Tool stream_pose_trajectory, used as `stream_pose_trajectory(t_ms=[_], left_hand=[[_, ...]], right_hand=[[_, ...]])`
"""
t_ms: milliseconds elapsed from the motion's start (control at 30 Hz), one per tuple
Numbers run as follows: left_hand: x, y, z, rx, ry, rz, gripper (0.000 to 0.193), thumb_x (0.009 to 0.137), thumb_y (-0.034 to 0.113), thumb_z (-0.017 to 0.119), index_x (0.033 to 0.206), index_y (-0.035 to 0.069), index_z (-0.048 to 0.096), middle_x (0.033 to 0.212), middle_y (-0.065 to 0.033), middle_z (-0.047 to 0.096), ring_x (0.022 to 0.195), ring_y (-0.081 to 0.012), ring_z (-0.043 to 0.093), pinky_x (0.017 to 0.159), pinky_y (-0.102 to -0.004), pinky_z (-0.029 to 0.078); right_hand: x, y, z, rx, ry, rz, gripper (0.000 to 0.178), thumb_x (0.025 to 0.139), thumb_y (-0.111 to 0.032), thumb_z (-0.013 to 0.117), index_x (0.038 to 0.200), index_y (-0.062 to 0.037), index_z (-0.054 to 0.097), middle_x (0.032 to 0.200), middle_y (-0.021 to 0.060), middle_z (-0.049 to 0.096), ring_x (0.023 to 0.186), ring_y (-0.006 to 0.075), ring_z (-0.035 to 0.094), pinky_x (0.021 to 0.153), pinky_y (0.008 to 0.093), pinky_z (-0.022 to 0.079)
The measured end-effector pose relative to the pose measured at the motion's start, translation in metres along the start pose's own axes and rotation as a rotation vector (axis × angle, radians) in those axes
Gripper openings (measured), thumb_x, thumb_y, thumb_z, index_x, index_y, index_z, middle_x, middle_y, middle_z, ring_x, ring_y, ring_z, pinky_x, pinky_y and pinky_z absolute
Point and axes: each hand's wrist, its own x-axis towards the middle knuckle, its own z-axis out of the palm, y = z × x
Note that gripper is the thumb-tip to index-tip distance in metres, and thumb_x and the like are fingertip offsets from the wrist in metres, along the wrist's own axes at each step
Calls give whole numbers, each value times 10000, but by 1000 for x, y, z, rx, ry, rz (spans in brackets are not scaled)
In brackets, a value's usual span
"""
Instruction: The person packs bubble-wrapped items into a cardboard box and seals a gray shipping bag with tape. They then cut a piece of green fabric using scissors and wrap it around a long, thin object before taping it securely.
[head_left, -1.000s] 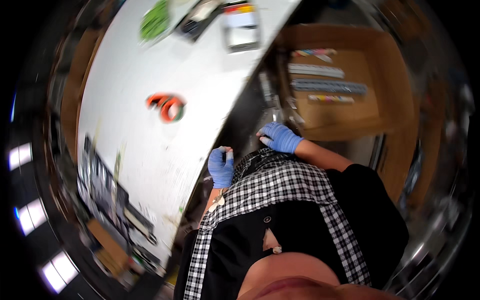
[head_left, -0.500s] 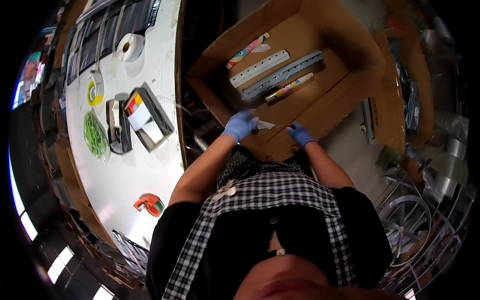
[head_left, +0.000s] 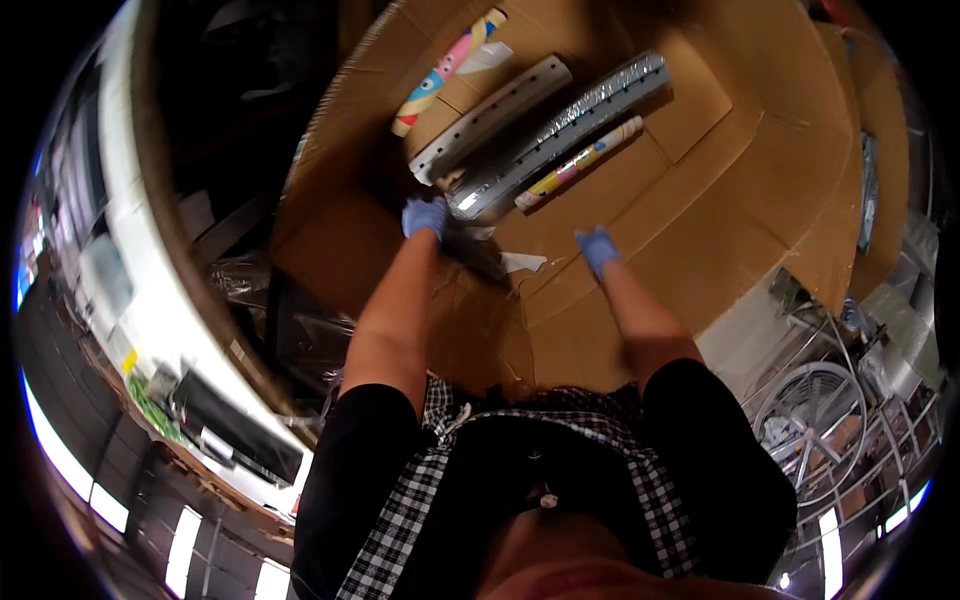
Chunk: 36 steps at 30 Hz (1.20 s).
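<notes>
Both my hands wear blue gloves and reach into a large open cardboard box (head_left: 680, 230). My left hand (head_left: 425, 217) is beside the near ends of a white perforated strip (head_left: 490, 120) and a grey strip in shiny wrap (head_left: 560, 135). Blur and shadow obscure its fingers and whether it holds anything. Over the box's right part, my right hand (head_left: 597, 248) has its fingers partly apart, with nothing visible in them. Near it lies a colourful patterned roll (head_left: 580, 165). Another patterned roll (head_left: 450, 70) rests farther left.
A white scrap (head_left: 522, 262) lies in the box between my hands. Left of the box runs a white table (head_left: 150, 270) with a black tray (head_left: 235, 425). At the lower right stand a round metal fan (head_left: 810, 425) and another cardboard box (head_left: 880, 180).
My view has shifted toward the box, so the table has slid left. Both hands have reached farther in; my left hand is now close to the strips' near ends.
</notes>
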Motion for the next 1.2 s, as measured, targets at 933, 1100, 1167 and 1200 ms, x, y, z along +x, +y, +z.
stream_pose_trajectory(t_ms=[933,1100,1167,1200], left_hand=[[-72,176,-195,-277,339,502,632,634,205,798,1182,17,545,1059,-184,637,903,-338,643,833,-391,514],[13,223,-229,35,360,579,872,598,558,821,1282,90,549,1356,-216,445,1233,-368,463,1069,-447,362],[-22,270,-253,144,311,478,963,610,617,785,1337,66,477,1401,-213,395,1293,-357,390,1101,-429,319],[-43,287,-261,200,283,406,1010,616,646,768,1365,54,442,1424,-211,370,1322,-352,353,1117,-419,298]], right_hand=[[2,-67,-57,1569,186,-208,361,742,-8,629,1070,-59,488,843,95,582,710,244,623,655,384,564],[-56,-114,-71,1562,-140,-394,428,725,-6,655,1125,-60,512,961,55,585,838,209,632,756,349,560],[-60,-143,-103,1564,-165,-428,487,699,14,657,1140,-98,484,966,52,563,847,198,614,729,328,549],[-62,-150,-118,1578,-135,-471,527,692,19,662,1164,-106,462,981,49,552,856,192,607,734,326,546]])
